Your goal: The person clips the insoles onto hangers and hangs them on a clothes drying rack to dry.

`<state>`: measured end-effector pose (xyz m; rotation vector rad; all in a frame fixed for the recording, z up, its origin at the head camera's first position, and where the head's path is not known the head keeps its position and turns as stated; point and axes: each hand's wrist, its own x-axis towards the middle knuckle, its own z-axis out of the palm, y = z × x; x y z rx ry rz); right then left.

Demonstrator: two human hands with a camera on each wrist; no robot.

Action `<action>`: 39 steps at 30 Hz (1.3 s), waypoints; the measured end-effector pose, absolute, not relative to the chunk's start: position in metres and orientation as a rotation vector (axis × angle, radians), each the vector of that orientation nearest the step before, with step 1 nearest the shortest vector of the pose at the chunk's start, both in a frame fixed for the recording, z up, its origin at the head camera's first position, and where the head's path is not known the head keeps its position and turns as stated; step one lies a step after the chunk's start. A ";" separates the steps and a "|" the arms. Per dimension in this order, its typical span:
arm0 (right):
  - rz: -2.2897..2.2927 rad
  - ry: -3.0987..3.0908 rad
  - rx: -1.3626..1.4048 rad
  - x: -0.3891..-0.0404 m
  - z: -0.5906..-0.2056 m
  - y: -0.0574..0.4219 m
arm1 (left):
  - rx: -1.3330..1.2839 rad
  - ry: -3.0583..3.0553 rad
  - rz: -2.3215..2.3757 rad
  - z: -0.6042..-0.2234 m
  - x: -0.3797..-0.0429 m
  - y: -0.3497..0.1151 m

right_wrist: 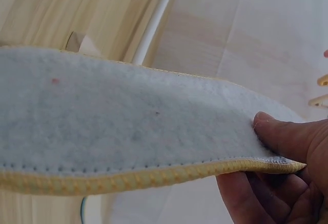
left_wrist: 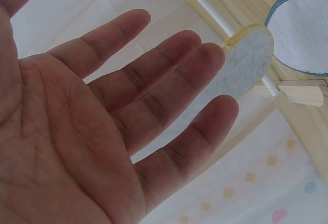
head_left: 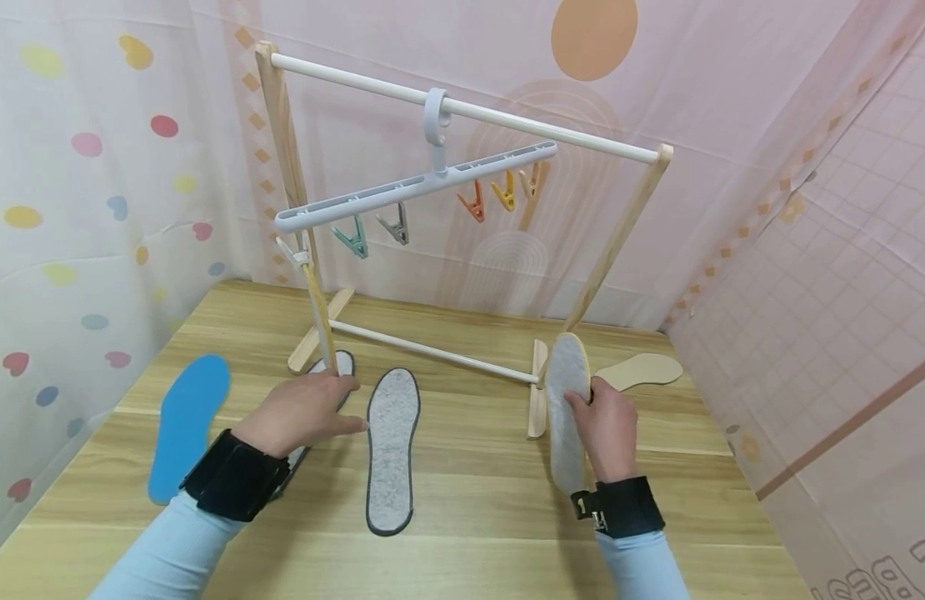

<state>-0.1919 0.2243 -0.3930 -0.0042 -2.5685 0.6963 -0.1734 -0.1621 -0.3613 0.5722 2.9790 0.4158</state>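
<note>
My right hand (head_left: 608,421) pinches a grey felt insole with yellow stitched edging (head_left: 567,408), thumb on its felt face and fingers behind. In the right wrist view, this insole (right_wrist: 128,116) extends left from the thumb. My left hand (head_left: 308,408) has its fingers extended beside the lower end of a hanging insole (head_left: 317,308), seen nearly edge-on. A white clip (head_left: 293,252) at the left end of the grey clip hanger (head_left: 357,202) grips that insole's top. In the left wrist view, the hanging insole (left_wrist: 251,55) shows behind the fingers, its upper part hidden.
The hanger hooks over the white top bar (head_left: 537,125) of a wooden rack; a green clip (head_left: 353,239) and several others hang unoccupied. A dark-edged grey insole (head_left: 392,450) lies mid-table, another partly under my left hand. A blue insole (head_left: 188,425) lies left, a beige one (head_left: 642,371) right.
</note>
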 end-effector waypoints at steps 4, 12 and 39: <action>0.723 -2.563 -0.001 -0.192 -0.391 0.217 | 0.575 2.984 0.404 -0.359 -0.173 -0.162; 0.752 -2.588 0.019 -0.192 -0.388 0.205 | 0.580 2.988 0.393 -0.356 -0.173 -0.159; 0.846 -2.547 0.135 -0.191 -0.386 0.171 | 0.565 2.997 0.410 -0.348 -0.173 -0.159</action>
